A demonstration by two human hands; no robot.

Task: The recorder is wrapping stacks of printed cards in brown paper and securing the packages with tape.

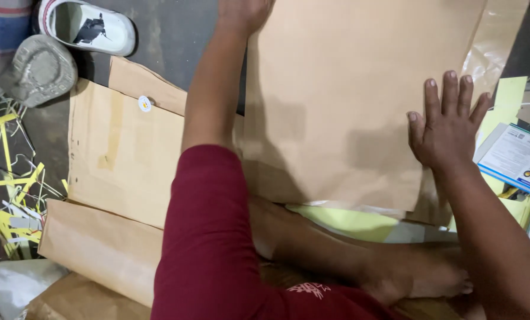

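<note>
The left hand (241, 12) pressed the far corner of the brown paper sheet (336, 101) — fingers out of view, cannot tell. The right hand (446, 127) lay flat on the near edge, fingers spread — best kept firm, sheet square on the flattened cardboard (123, 154).

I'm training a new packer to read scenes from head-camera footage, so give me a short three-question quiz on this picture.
1. True or false: the right hand lies flat, fingers spread, on the large brown paper sheet.
2. Which lies on the floor at the top left?
A. a white slip-on shoe
B. a red bucket
C. a metal kettle
3. Fill in: the left hand presses the sheet's far ___ edge.

Key: 1 true. 2 A. 3 left; the hand is cut by the picture's top border. The flattened brown cardboard piece lies left of the dark red sleeve.
</note>
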